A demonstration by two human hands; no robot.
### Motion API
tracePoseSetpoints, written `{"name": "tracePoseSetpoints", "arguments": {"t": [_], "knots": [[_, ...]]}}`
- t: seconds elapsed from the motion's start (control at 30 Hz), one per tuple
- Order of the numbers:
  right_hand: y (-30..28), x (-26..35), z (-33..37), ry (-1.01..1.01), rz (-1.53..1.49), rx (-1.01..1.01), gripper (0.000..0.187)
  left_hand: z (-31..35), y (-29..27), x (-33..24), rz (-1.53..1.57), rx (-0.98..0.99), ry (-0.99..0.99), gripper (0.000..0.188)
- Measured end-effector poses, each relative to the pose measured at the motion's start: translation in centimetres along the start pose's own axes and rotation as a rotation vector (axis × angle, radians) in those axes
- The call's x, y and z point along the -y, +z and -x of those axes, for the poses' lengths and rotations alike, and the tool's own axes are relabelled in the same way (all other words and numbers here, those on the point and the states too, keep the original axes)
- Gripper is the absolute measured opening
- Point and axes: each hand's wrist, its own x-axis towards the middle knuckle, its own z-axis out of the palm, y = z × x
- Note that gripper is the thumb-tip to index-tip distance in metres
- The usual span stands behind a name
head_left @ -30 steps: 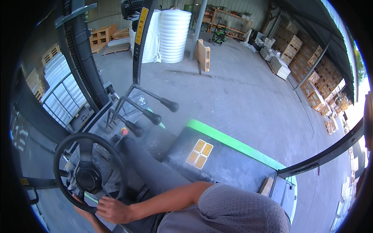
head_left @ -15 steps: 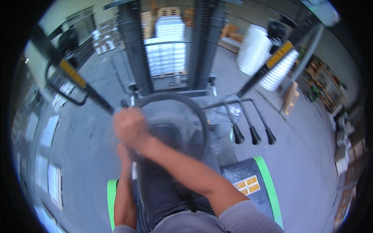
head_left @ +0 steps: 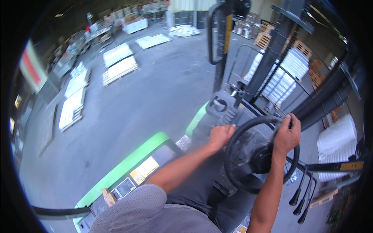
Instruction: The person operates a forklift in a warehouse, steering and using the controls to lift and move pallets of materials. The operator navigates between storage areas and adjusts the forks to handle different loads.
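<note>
A black steering wheel stands in front of me at the right of the head view. My right hand is closed round its upper right rim, fingers over the outer edge. At the wheel's upper left rim is my left hand, its fingers curled in against the rim; part of that grip is hidden. Beyond the wheel rises the dark forklift mast, with a stack of white goods behind it. Several black-knobbed levers hang to the right of the wheel, untouched.
Green-edged bodywork borders my left side. Flat white sheets on pallets lie on the grey floor to the left. A dark post with a grab handle stands ahead. White wrapped rolls stand at the far right.
The view has swung left, so the mast and wheel sit further right. My arms were crossed at the wheel's left side; now my right hand is at its upper right, my left at its left.
</note>
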Motion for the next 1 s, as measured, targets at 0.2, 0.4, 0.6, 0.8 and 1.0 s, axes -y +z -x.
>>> {"name": "tracePoseSetpoints", "arguments": {"t": [0.2,0.4,0.6,0.8,1.0], "knots": [[-1.0,-2.1,-1.2,0.076,0.008,0.025,0.022,0.5,3.0,-2.6,0.047,-0.048,-0.021,0.047],[-0.7,-2.1,-1.3,0.102,0.006,0.061,0.023,0.4,4.2,-4.0,0.036,-0.026,-0.080,0.049],[1.8,1.3,2.6,-0.117,-0.067,0.129,0.015,0.1,4.5,-3.6,0.016,-0.036,-0.049,0.049],[-1.4,3.9,12.6,-0.217,-0.105,0.373,0.008,-0.2,3.9,-2.7,0.028,-0.017,-0.027,0.051],[-11.2,0.3,19.4,-0.145,-0.065,0.519,0.014,0.0,2.5,-1.3,-0.009,-0.033,-0.092,0.052]]}}
